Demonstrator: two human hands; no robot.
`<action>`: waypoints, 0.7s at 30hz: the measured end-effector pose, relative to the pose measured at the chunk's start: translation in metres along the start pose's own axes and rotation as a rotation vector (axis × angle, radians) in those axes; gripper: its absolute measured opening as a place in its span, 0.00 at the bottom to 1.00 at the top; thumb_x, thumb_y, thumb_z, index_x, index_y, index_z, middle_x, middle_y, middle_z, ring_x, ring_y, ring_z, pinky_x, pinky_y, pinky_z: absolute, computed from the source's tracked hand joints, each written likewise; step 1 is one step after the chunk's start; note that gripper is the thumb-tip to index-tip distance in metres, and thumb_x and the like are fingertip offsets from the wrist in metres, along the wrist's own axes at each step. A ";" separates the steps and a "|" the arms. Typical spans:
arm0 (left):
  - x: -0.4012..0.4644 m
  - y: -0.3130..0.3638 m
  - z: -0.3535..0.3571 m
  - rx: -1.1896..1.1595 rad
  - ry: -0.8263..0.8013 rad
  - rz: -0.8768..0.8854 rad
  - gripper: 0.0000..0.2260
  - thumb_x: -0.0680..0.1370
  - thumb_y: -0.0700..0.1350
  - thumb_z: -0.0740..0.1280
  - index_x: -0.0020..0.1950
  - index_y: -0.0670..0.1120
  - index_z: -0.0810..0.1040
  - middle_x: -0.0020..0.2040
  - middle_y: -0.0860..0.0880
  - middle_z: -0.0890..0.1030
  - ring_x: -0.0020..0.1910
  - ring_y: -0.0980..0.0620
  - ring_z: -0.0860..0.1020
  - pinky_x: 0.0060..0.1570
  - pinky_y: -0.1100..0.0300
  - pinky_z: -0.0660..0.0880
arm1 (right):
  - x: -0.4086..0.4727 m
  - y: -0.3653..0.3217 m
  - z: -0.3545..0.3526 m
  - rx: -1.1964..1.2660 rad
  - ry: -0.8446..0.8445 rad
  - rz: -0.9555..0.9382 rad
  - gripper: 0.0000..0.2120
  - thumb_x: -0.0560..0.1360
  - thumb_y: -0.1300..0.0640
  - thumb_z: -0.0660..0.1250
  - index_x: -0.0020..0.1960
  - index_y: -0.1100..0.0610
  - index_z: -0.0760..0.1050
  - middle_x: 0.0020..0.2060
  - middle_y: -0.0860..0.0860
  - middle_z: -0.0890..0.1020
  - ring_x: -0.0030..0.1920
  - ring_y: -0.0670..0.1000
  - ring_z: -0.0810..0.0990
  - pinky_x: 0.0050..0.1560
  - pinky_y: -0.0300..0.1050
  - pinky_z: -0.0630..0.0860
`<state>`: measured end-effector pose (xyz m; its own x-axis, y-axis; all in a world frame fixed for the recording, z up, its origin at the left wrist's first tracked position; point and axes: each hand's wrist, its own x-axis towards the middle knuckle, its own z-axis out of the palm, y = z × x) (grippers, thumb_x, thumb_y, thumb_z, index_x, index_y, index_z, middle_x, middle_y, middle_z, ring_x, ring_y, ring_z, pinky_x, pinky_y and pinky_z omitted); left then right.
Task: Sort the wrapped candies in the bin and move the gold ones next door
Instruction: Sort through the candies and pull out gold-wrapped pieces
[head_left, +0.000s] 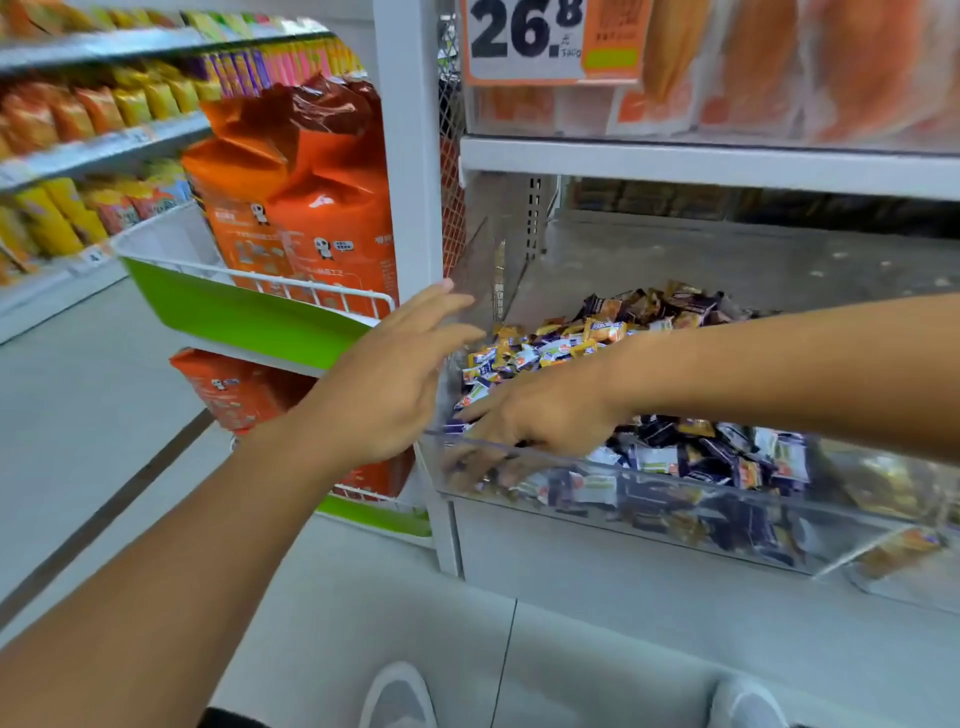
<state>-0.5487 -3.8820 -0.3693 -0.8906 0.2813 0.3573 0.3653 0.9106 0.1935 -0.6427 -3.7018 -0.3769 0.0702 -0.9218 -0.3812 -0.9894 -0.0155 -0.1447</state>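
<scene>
Right hand (540, 421) reaches down into clear acrylic bin (675, 499), fingers buried in wrapped candies (691, 457); grip unclear. Left hand (395, 384) spread flat at bin's left wall. Gold candies (566, 338) piled mid-bin.

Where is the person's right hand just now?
In the head view, the right hand is low in the clear bin, at its front left corner, fingers down among the dark-wrapped candies, just right of the left hand.
</scene>
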 end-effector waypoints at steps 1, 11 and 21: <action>0.000 0.000 0.002 0.002 0.016 0.002 0.25 0.77 0.29 0.59 0.71 0.45 0.74 0.77 0.48 0.65 0.79 0.52 0.55 0.75 0.65 0.49 | 0.005 0.004 0.000 -0.062 -0.001 -0.045 0.19 0.82 0.45 0.61 0.71 0.47 0.74 0.69 0.43 0.75 0.65 0.52 0.71 0.68 0.56 0.67; 0.012 0.010 -0.003 0.300 0.059 0.054 0.18 0.70 0.36 0.70 0.59 0.48 0.80 0.57 0.49 0.81 0.57 0.44 0.76 0.62 0.53 0.65 | -0.054 0.064 -0.033 -0.171 -0.150 0.397 0.22 0.79 0.43 0.65 0.73 0.44 0.69 0.72 0.47 0.69 0.70 0.53 0.68 0.68 0.45 0.66; 0.044 0.044 -0.004 0.425 -0.237 -0.106 0.16 0.76 0.56 0.71 0.59 0.51 0.77 0.51 0.49 0.81 0.51 0.44 0.80 0.42 0.53 0.72 | -0.104 0.046 -0.040 0.157 0.064 0.866 0.23 0.80 0.47 0.66 0.74 0.43 0.68 0.78 0.45 0.61 0.76 0.54 0.62 0.75 0.52 0.58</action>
<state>-0.5708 -3.8311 -0.3418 -0.9721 0.1964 0.1283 0.1703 0.9669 -0.1897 -0.7003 -3.6224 -0.3072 -0.7082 -0.6049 -0.3641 -0.6623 0.7479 0.0458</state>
